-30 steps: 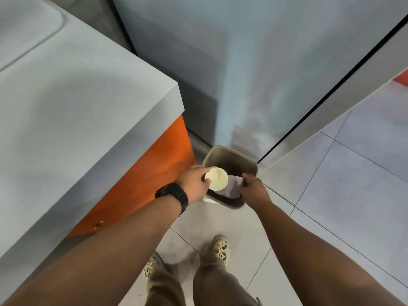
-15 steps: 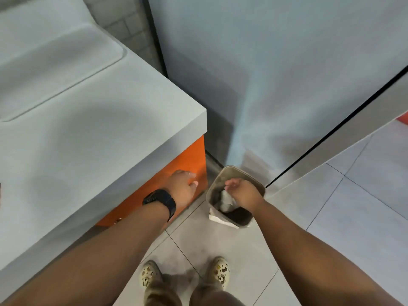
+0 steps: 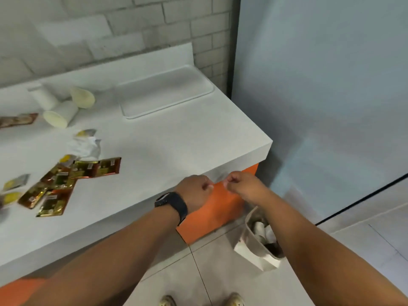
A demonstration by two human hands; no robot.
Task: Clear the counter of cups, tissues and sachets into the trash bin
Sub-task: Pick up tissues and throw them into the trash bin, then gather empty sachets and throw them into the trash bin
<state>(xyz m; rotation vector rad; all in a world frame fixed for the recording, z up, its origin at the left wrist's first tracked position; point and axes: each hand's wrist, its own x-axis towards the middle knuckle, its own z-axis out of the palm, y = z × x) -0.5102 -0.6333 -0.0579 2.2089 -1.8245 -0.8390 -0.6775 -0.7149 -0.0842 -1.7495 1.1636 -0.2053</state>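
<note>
Three white paper cups (image 3: pixel 60 114) lie and stand at the back left of the white counter (image 3: pixel 176 146). A crumpled white tissue (image 3: pixel 85 145) lies in front of them. Gold and red sachets (image 3: pixel 72 177) and small yellow sachets (image 3: pixel 15 183) are spread nearer the left edge. The beige trash bin (image 3: pixel 254 241) stands on the floor by the counter's orange side, with white cups and tissue inside it. My left hand (image 3: pixel 195 193) and my right hand (image 3: pixel 240 185) hover side by side in front of the counter's front edge, fingers loosely curled, holding nothing.
A shallow recessed tray area (image 3: pixel 165 91) is moulded into the counter's back right. A grey brick wall (image 3: pixel 110 29) stands behind the counter, and a pale grey panel (image 3: pixel 320 85) rises to the right. My feet (image 3: pixel 198 300) stand on grey floor tiles.
My left hand dropped the cup and my right hand dropped the tissue into the bin. Both hands then rose to counter height, and my view swung up and left onto the counter.
</note>
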